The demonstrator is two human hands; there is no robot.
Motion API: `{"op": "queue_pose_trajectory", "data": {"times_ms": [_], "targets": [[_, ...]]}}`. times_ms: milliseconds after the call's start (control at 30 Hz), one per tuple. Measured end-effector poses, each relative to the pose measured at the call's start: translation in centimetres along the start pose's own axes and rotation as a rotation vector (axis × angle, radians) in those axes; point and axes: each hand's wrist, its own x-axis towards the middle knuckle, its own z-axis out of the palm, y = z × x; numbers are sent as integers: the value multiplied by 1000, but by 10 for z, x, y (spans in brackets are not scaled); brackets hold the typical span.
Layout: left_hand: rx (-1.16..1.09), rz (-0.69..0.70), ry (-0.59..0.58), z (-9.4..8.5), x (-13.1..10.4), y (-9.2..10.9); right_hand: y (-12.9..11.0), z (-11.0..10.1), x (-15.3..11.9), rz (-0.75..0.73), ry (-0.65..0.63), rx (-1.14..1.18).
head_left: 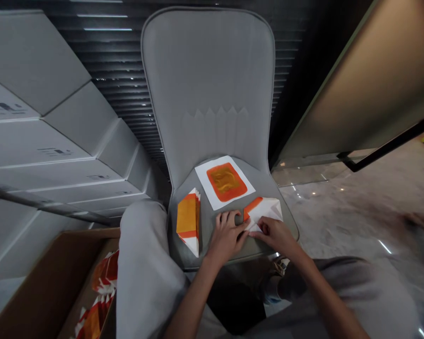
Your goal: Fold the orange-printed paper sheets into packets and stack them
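On the front right of a grey chair seat lies a partly folded sheet of paper (pixel 266 207), white with an orange band. My right hand (pixel 273 233) pinches its near edge between thumb and fingers. From the left, my left hand (pixel 226 235) holds the same edge down with its thumb, its other fingers bent beside it over the seat. Behind the hands a flat white sheet (pixel 226 181) shows an orange square with a shiny gold centre. Left of them rests a stack of folded orange and white papers (pixel 188 223).
The grey chair (pixel 208 70) has its backrest at the far side. White boxes (pixel 67 117) are piled on the left. Below them an open cardboard box (pixel 49 278) contains several folded orange and white papers (pixel 99 306). A glossy panel (pixel 360 84) stands on the right.
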Motion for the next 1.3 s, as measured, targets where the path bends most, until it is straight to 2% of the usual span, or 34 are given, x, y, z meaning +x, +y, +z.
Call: {"op": "queue_pose_trajectory", "data": {"times_ms": [400, 567, 833, 1300], "targets": [[-13, -20, 31, 0, 0, 1, -18, 1, 0, 238, 57, -196], [-17, -20, 24, -1, -1, 1, -8, -6, -9, 305, 49, -201], [-44, -25, 30, -1, -2, 0, 27, -11, -13, 237, 17, 42], [-92, -41, 31, 1, -3, -5, 39, -42, -24, 169, -147, 582]]}}
